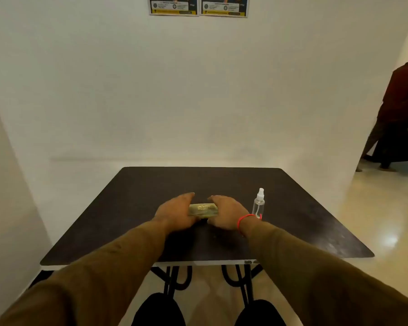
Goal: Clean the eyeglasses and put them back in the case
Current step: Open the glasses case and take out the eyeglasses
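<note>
Landmark: the case [203, 210], a flat, olive-gold rectangular box with pale printed lettering on its lid, lying closed on the table [304, 222]. Eyeglasses not visible; cannot tell whether they are inside.

Nearest the camera: two dark knees below the table's near edge, then both forearms in brown sleeves reaching over that edge toward the case.

Left hand [174, 214]: cupped over the left end of the case, fingers curled across its far side, thumb at the near side; grasping it. Right hand [225, 214]: the same on the right end, fingers arched over the top; a red thread circles the wrist. A strip of lid shows between the hands.

Just right of the case and the right hand: a spray bottle [258, 204], clear plastic, cylindrical, white nozzle, upright, apart from the case.

Table: dark, matte, faintly mottled top with rounded corners and a thin pale edge band, on black tubular legs. Bare surface lies on every side of the case, widest beyond it.

Beyond the case: plain white wall, two posters [198, 5] high up. Far right of the case: glossy cream floor and a bystander [400, 114] in dark clothing.
</note>
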